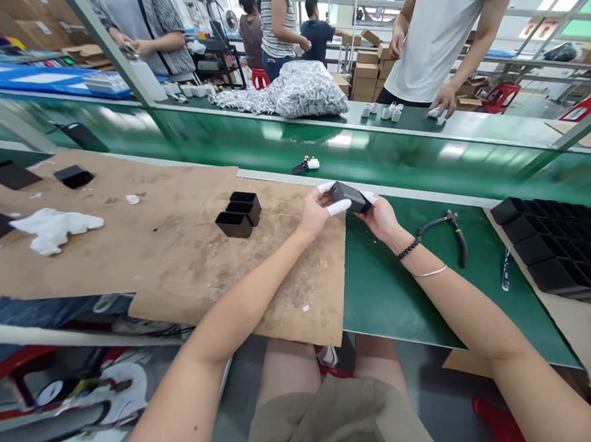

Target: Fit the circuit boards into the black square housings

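Note:
My left hand and my right hand are both closed on a black plastic housing, a small box shape held tilted above the edge of the cardboard. White finger covers show on the fingertips of both hands. Part of the housing's right end is hidden by my right fingers. Left of my hands, a small cluster of open black housings stands on the brown cardboard sheet. Nearest my right wrist lie cutting pliers with dark handles, on the green surface.
Rows of black housings stand at the right, beside a small knife-like tool. A crumpled white cloth lies at the left. Beyond, a green conveyor belt carries a small black-and-white part. People work across it.

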`<state>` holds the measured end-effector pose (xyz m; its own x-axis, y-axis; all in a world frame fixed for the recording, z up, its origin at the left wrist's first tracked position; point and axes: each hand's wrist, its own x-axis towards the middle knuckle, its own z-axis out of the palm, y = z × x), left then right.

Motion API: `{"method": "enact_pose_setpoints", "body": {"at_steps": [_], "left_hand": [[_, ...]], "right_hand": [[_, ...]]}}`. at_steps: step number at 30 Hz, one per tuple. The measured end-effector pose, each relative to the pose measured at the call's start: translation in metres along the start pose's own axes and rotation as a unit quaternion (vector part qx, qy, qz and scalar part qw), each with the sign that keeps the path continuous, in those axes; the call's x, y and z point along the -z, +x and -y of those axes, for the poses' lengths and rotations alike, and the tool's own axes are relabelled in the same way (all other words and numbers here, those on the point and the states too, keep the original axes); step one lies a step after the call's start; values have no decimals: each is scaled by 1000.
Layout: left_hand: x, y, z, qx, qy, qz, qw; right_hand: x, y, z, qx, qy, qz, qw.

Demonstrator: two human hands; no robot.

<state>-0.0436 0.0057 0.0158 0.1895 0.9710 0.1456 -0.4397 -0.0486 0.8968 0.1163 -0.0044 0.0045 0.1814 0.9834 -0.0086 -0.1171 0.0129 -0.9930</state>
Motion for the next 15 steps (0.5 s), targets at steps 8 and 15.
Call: {"method": "enact_pose_setpoints", "body": {"at_steps": [8, 15], "left_hand": [[6, 8, -11, 294, -205, -20, 933], [8, 14, -8, 276, -245, -66, 927]], "right_hand": [[18, -9, 22, 300, -252, 23, 920], [2, 5, 49, 276, -367, 155, 875]]}}
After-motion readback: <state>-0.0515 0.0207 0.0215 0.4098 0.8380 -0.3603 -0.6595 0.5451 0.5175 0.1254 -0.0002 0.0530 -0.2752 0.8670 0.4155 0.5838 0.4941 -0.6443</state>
